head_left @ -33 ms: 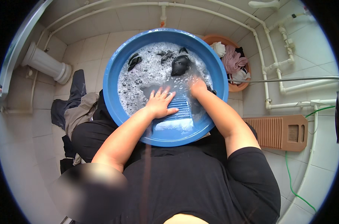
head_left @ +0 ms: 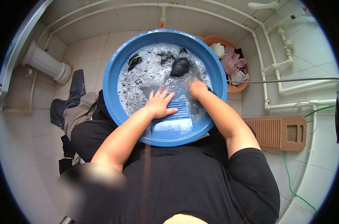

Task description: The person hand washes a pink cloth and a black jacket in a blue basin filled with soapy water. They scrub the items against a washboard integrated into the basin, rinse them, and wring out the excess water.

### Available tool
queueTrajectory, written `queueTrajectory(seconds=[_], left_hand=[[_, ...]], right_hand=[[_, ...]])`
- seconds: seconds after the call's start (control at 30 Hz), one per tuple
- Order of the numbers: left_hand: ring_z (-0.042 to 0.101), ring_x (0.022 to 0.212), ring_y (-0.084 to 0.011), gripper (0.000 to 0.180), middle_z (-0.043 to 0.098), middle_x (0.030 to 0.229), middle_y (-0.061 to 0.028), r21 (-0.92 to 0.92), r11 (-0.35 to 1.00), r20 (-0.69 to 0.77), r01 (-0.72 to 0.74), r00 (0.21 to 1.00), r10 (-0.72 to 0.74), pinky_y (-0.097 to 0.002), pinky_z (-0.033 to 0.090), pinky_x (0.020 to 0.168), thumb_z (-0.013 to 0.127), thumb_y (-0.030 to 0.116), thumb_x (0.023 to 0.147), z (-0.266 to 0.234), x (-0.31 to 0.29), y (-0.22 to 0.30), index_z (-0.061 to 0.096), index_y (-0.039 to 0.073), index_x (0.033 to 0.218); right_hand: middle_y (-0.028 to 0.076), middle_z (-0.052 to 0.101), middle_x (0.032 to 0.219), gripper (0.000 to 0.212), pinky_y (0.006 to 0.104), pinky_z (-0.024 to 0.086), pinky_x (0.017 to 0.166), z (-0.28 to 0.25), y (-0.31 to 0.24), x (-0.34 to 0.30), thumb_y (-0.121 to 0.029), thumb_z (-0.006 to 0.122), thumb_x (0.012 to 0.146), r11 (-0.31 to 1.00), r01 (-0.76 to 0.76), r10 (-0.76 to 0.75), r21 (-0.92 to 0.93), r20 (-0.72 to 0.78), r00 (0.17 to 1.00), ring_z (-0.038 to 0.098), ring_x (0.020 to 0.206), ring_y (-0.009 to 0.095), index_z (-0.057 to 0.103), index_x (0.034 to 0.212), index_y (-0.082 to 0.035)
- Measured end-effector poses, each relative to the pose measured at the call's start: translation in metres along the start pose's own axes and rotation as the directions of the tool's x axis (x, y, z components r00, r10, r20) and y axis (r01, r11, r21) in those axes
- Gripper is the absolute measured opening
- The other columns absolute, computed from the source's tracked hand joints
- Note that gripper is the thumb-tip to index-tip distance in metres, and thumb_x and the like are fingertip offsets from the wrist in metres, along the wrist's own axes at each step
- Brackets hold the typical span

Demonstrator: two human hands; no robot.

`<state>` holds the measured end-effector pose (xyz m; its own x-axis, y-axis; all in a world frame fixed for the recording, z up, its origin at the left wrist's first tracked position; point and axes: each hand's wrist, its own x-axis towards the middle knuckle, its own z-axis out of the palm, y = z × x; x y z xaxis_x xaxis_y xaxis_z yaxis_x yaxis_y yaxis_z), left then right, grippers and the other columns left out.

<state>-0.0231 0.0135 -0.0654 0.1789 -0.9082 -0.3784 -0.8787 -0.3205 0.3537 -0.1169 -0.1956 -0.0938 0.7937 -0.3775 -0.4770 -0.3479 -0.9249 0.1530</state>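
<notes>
A large blue basin (head_left: 108, 76) of foamy grey water sits between my legs, with a ridged washboard slope (head_left: 177, 109) moulded into its near side. My left hand (head_left: 160, 103) lies over the left part of the ridges, palm down and fingers spread, holding nothing. On the right, my right hand (head_left: 197, 89) dips into the cloudy water; its fingers are hidden, so any grip cannot be seen. Dark fabric shows in the water beside it. Farther off, a black rounded piece of cloth (head_left: 180, 67) bulges above the foam, and another dark cloth (head_left: 134, 62) floats at left.
An orange-brown tub (head_left: 237, 88) of pink, white and black laundry stands behind on the right. A brown washboard (head_left: 275, 133) lies on the right, near white pipes (head_left: 265, 67) and a green hose (head_left: 288, 175). Dark and beige clothes (head_left: 80, 108) lie on the left floor.
My right hand has shifted very slightly in the water. My left hand stays in place on the ridges.
</notes>
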Motion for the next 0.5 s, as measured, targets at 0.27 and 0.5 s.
queueTrajectory(seconds=[0.27, 0.5], left_hand=[[0.04, 0.125, -0.0336, 0.066, 0.043, 0.133, -0.0195, -0.482, 0.876, -0.17, 0.02, 0.978, -0.117, -0.0391, 0.031, 0.103, 0.062, 0.038, 0.08, -0.007, 0.022, -0.013, 0.038, 0.009, 0.134], [0.05, 0.111, -0.0283, 0.075, 0.049, 0.122, -0.0195, -0.596, 0.726, -0.478, -0.344, 0.878, 0.024, -0.0367, 0.042, 0.094, 0.072, 0.017, 0.07, -0.069, 0.054, -0.016, 0.032, 0.004, 0.132]], right_hand=[[0.005, 0.062, 0.086, 0.015, 0.0263, 0.044, 0.076, -0.099, 0.019, -0.061, -0.007, 0.057, 0.066, 0.276, 0.387, -0.071, 0.88, -0.383, 0.921, 0.057, 0.08, 0.014, 0.062, 0.079, -0.002], [0.001, 0.045, 0.082, 0.009, 0.0233, 0.034, 0.077, -0.204, -0.01, -0.137, 0.001, 0.05, 0.064, -0.002, 0.762, -0.25, 0.648, -0.738, 0.627, 0.043, 0.081, 0.013, 0.051, 0.071, -0.005]])
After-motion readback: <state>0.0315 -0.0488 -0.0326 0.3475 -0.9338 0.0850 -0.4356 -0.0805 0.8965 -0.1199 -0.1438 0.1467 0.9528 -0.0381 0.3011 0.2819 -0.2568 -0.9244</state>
